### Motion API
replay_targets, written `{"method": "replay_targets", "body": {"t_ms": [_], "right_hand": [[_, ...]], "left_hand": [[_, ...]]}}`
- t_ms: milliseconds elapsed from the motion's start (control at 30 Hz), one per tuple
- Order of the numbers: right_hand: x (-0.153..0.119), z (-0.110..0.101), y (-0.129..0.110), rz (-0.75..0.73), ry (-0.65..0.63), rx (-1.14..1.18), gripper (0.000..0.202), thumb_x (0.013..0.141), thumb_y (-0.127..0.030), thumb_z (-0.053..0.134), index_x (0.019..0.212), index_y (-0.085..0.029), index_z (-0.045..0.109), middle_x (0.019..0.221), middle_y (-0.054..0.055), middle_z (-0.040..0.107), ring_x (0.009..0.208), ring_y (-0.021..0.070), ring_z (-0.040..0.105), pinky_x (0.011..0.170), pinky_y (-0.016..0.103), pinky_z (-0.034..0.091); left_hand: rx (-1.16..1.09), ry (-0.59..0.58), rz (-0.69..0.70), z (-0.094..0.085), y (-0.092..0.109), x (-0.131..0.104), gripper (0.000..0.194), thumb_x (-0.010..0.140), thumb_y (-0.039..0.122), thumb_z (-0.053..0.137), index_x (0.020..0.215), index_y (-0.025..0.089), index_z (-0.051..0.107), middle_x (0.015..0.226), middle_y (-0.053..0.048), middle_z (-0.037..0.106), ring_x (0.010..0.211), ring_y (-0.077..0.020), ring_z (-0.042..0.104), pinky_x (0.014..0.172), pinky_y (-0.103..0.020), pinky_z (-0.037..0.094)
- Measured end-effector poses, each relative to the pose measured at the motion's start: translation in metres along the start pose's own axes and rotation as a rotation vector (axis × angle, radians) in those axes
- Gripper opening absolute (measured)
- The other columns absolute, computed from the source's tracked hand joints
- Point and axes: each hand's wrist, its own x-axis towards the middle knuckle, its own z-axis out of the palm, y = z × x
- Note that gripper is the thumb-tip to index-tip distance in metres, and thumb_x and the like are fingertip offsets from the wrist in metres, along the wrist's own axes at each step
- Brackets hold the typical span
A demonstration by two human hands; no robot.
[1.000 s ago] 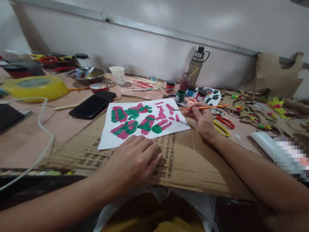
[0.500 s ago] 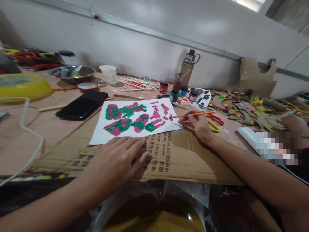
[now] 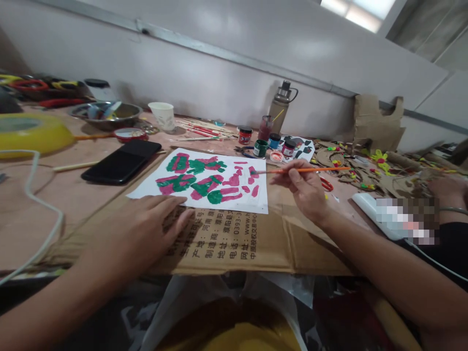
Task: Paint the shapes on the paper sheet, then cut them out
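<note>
One orange paintbrush (image 3: 329, 169), crosswise, tip leftward

the left hand (image 3: 157, 219) and right hand (image 3: 305, 190) are bare; left forearm (image 3: 73, 282) and right forearm (image 3: 387, 263), bare too, narrow towards them.

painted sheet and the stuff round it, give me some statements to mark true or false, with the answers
1. The right hand holds an orange paintbrush. True.
2. The left hand grips a pair of scissors. False: it holds nothing, its fingers at the sheet's near edge.
3. The painted sheet lies on cardboard. True.
4. The black phone lies on top of the sheet. False: it lies to the left of it.
5. The bottle stands upright. True.
</note>
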Motion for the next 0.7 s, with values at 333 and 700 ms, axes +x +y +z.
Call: {"method": "replay_targets", "body": {"t_ms": [333, 700], "right_hand": [[0.084, -0.019, 0.089, -0.067, 0.019, -0.161, 0.049, 0.092, -0.076, 0.078, 0.098, -0.029, 0.065, 0.082, -0.003, 0.073, 0.080, 0.0194, 0.077, 0.086, 0.041, 0.066], [0.082, -0.029, 0.093, -0.030, -0.014, -0.140, 0.053, 0.090, -0.079, 0.079, 0.102, -0.029, 0.066, 0.087, -0.003, 0.070, 0.083, 0.0174, 0.077, 0.086, 0.037, 0.068]], "left_hand": [[-0.077, -0.095, 0.165, 0.037, 0.045, 0.015, 0.040, 0.109, 0.041, 0.063, 0.138, 0.017, 0.075, 0.134, -0.018, 0.080, 0.122, -0.0362, 0.077, 0.104, -0.052, 0.062], [-0.106, -0.230, 0.158, 0.037, 0.044, 0.021, 0.056, 0.104, 0.048, 0.070, 0.150, 0.016, 0.070, 0.143, -0.022, 0.076, 0.132, -0.0389, 0.074, 0.113, -0.056, 0.060]]}}
